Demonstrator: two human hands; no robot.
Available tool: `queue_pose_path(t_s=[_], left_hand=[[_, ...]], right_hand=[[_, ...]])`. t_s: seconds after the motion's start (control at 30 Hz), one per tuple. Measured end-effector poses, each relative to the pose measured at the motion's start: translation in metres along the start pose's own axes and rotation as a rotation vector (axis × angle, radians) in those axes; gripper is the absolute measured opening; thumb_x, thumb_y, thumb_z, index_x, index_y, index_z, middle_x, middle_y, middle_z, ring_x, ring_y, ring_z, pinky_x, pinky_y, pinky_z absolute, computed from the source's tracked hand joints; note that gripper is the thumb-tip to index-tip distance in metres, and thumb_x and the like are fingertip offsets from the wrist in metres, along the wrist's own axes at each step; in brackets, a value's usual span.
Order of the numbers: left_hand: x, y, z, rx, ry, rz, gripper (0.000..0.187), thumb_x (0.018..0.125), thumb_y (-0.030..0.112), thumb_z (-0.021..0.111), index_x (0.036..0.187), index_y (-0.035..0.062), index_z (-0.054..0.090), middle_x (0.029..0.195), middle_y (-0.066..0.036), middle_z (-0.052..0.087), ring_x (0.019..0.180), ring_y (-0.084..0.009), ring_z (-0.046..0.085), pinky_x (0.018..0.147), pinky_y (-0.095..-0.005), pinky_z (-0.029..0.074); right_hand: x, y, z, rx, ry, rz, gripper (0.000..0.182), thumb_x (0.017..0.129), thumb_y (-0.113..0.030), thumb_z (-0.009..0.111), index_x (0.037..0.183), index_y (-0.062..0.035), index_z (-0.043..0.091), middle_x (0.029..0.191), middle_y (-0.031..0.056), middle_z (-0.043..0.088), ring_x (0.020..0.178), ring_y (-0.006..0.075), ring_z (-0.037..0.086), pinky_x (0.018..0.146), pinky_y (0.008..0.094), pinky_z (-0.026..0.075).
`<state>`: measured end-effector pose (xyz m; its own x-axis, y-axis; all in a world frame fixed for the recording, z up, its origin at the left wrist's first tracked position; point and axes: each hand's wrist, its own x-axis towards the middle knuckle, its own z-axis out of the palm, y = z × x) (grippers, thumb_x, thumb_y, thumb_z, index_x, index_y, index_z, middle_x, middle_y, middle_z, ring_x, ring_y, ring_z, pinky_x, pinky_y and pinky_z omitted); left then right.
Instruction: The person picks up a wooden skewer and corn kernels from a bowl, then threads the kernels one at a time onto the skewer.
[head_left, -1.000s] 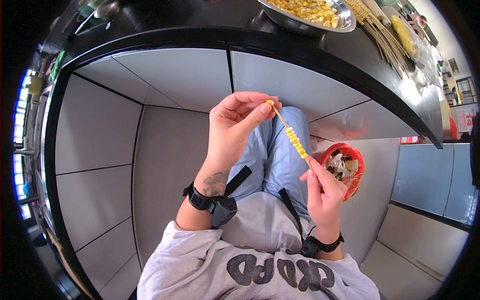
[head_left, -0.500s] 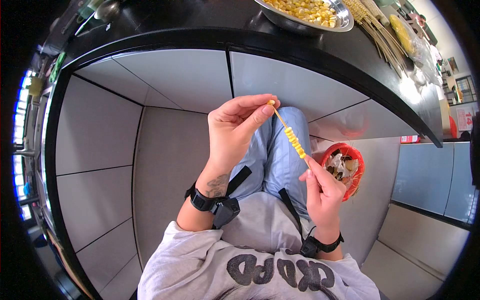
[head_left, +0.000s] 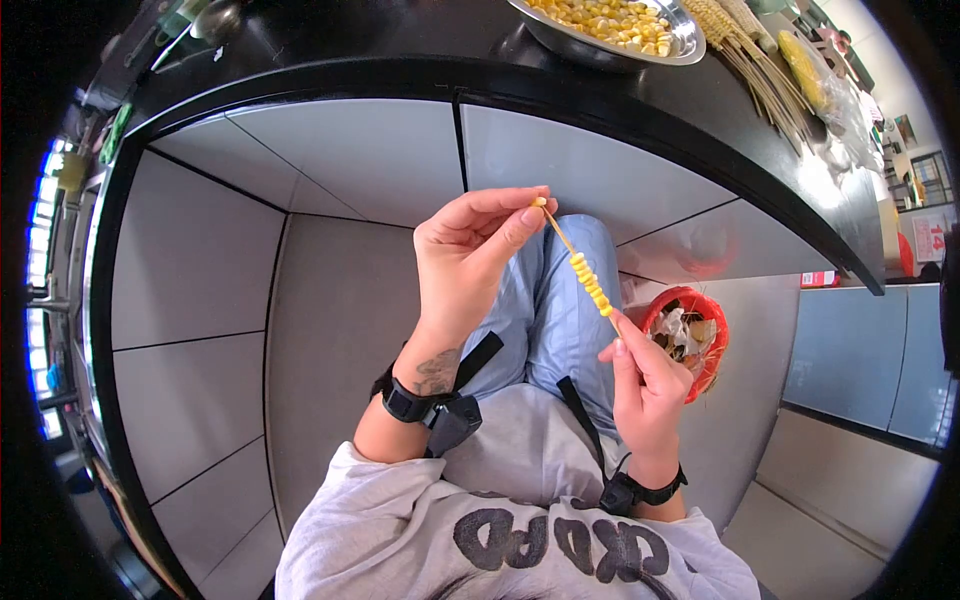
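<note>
Here's the skewer, held in the air above the knees, in front of the counter and clear of its front edge. Its long axis runs on a slant: the upper end points forward and to the left, towards that edge, the lower end back towards the body on the right. A row of corn kernels sits packed along the lower half, with bare stick above. Up at the tip, the left hand has thumb and fingertips nearly closed, pinching a single kernel against the point; whether it's pierced, I can't tell. Down below, the right hand grips the stick between thumb and forefinger, just under the row. Beyond, a metal bowl of kernels stands by the counter's front edge, spare sticks lie to its right, and a red bin stands under the counter's right side.
</note>
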<state>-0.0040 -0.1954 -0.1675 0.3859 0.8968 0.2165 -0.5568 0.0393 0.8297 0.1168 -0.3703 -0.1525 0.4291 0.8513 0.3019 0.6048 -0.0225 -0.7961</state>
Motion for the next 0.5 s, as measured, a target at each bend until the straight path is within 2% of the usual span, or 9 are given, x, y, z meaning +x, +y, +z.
queue_pose_path(t_s=[0.1,0.17,0.5], left_hand=[[-0.0003,0.0007,-0.0001,0.007,-0.01,-0.002,0.017,0.088,-0.004,0.067,0.105,-0.0059,0.068,0.103,-0.015,0.071,0.097,-0.0201,0.069,0.089,-0.03,0.055],[-0.0002,-0.0015,-0.0017,0.095,-0.031,0.045,0.016,0.09,0.0,0.066,0.106,-0.0038,0.067,0.106,-0.017,0.071,0.098,-0.0255,0.07,0.086,-0.0341,0.058],[-0.003,0.001,0.0013,0.094,-0.037,0.055,0.015,0.09,-0.001,0.065,0.105,-0.0044,0.067,0.106,-0.017,0.07,0.099,-0.0249,0.07,0.087,-0.0337,0.057]], right_hand=[[-0.0007,0.0001,0.0005,0.007,0.006,-0.007,0.029,0.09,0.004,0.059,0.118,0.0019,0.066,0.074,0.0129,0.067,0.061,0.0153,0.064,0.057,0.0255,0.049],[-0.0009,-0.0006,0.0004,0.004,0.005,-0.006,0.029,0.09,0.004,0.059,0.118,0.002,0.066,0.074,0.013,0.067,0.061,0.0153,0.064,0.057,0.0256,0.049],[-0.0007,-0.0062,-0.0012,-0.023,-0.016,0.011,0.028,0.091,0.004,0.059,0.118,0.0028,0.066,0.074,0.0144,0.066,0.062,0.0166,0.065,0.057,0.0264,0.049]])
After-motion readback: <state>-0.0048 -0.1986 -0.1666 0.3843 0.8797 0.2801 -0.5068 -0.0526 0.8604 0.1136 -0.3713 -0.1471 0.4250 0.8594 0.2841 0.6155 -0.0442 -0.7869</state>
